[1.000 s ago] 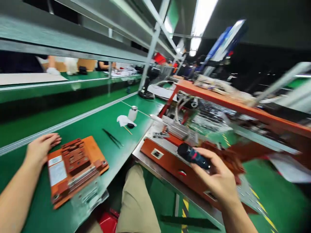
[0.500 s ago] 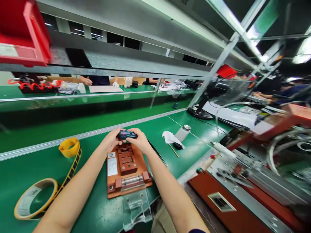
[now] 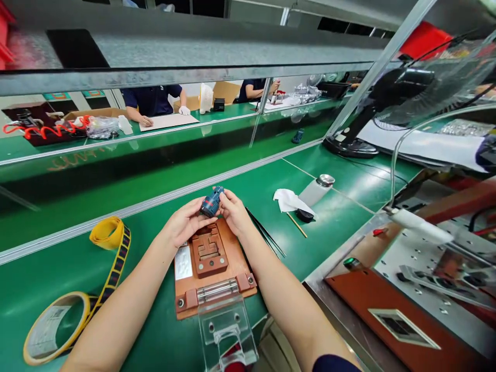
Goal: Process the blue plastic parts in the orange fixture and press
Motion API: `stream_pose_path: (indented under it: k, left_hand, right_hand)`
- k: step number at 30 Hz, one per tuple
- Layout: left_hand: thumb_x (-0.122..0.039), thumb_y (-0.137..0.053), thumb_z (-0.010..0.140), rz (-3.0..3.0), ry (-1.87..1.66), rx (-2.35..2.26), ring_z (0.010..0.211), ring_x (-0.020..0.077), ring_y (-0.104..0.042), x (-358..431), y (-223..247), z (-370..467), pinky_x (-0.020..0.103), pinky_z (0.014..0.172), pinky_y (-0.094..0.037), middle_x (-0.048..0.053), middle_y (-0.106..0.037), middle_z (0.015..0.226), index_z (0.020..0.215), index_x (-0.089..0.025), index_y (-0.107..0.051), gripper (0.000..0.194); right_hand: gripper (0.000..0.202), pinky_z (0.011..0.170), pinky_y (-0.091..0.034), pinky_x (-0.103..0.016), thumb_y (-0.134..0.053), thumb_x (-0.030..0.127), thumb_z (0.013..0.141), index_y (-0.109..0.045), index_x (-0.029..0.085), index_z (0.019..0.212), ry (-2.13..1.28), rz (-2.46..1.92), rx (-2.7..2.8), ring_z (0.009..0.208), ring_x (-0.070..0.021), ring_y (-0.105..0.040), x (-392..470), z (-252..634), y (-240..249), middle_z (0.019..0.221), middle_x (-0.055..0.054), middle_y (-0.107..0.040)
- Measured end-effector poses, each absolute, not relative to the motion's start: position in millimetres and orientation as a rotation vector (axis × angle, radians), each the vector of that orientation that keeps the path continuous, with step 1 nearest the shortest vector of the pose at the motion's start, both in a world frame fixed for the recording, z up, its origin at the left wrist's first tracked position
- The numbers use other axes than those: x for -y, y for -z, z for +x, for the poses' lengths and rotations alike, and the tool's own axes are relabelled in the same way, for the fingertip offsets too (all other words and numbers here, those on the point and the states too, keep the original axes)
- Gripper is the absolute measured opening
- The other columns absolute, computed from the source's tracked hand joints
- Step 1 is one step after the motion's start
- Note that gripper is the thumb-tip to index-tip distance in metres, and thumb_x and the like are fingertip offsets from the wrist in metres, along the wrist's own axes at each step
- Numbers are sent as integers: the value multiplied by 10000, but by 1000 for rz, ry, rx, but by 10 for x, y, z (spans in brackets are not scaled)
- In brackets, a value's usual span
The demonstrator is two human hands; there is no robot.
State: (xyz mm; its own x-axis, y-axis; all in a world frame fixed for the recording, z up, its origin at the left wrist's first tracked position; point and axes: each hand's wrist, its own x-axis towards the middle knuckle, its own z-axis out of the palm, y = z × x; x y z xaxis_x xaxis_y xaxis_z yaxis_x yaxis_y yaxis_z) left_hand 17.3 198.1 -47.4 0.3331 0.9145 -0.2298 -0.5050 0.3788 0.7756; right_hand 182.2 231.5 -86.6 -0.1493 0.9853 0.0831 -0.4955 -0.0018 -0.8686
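A small dark blue part with a red mark (image 3: 212, 202) is held up between both hands, above the far end of a brown fixture (image 3: 236, 253). My left hand (image 3: 187, 223) grips its left side, with fingers bent round it. Thumb and fingers of my right hand (image 3: 233, 211) pinch the right end. The fixture has a recessed block (image 3: 210, 251) in its middle and a clear hinged cover (image 3: 227, 330) lying open toward me. A white label (image 3: 183, 262) is on its left side.
Left lie a yellow label strip (image 3: 106, 233) and its roll (image 3: 34, 330). Right are black tweezers (image 3: 266, 235), a white cloth (image 3: 287, 200), a bottle (image 3: 314, 191), a thin stick (image 3: 297, 226) and a metal-topped machine (image 3: 414, 258). People sit beyond the divider.
The view has shifted, so the bench appears larger and nearer. The blue part is turned from lying nearly level to a slant, its right end higher. My left hand's fingers are more spread beneath it.
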Motion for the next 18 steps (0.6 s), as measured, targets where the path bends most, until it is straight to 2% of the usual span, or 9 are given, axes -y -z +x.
stream_pose_path:
  k: [4, 7, 12, 18]
  left_hand:
    - [-231, -775, 866, 837, -1046, -717, 1111, 269, -710, -1865, 432, 254, 447, 994, -589, 108, -716, 1213, 1234, -192, -663, 387]
    - [-267, -856, 789, 943, -1102, -742, 1089, 245, -703, -1822, 452, 312, 401, 966, -594, 86, -705, 1212, 1249, -231, -660, 501]
    - [-280, -928, 676, 1099, -1243, -839, 972, 186, -696, -1798, 479, 362, 311, 886, -594, 63, -701, 1158, 1230, -233, -685, 607]
    - [-243, -942, 606, 1329, -1365, -961, 1029, 195, -673, -1790, 458, 366, 311, 910, -568, 67, -689, 1233, 1191, -233, -709, 629]
  right_hand:
    - [487, 593, -500, -219, -849, 565, 693, -733, 237, 1033, -1545, -664, 894, 680, -113, -603, -2271, 1867, 805, 954, -11, -729]
    - [488, 659, -515, -219, -860, 557, 687, -742, 243, 1041, -1562, -610, 860, 750, -122, -636, -2236, 1895, 779, 958, -3, -735]
    - [478, 681, -518, -219, -857, 537, 711, -752, 259, 1085, -1588, -556, 837, 780, -126, -644, -2202, 1907, 744, 1021, 0, -746]
    - [455, 724, -523, -228, -849, 524, 735, -763, 267, 1100, -1608, -488, 858, 864, -143, -661, -2189, 1904, 715, 1081, -7, -753]
